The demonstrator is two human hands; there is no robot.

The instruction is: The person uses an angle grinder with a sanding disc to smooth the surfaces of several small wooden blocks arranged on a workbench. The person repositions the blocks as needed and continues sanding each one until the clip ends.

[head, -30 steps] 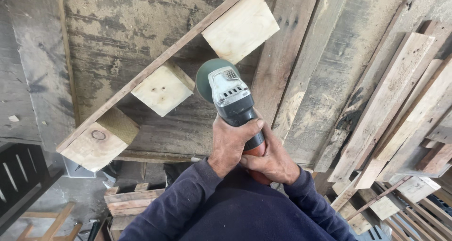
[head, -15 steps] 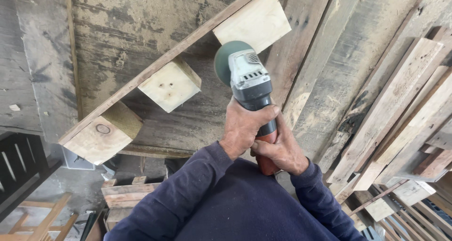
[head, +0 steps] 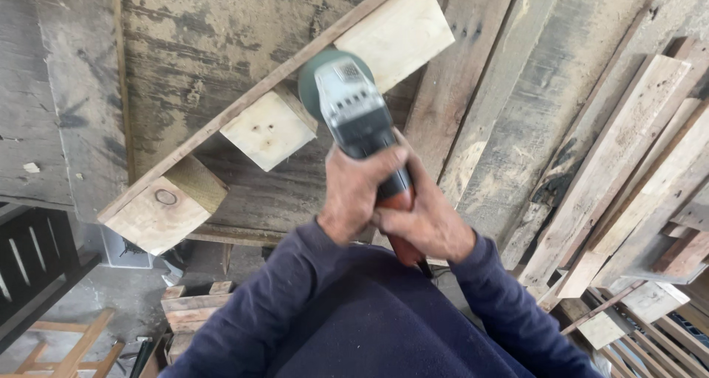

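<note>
Both hands (head: 391, 204) grip the grinder (head: 354, 119) — head jutting beyond.

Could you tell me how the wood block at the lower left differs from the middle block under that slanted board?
The lower-left block shows a dark round knot ring on its face; the middle block shows small dark holes. The lower-left block lies clear of the grinder; the middle block sits right beside its green head. Both are pale, square-cut and attached along the same slanted board.

The angle grinder (head: 354, 112) (both hands gripping) has risen toward the upper block (head: 395, 34).
</note>
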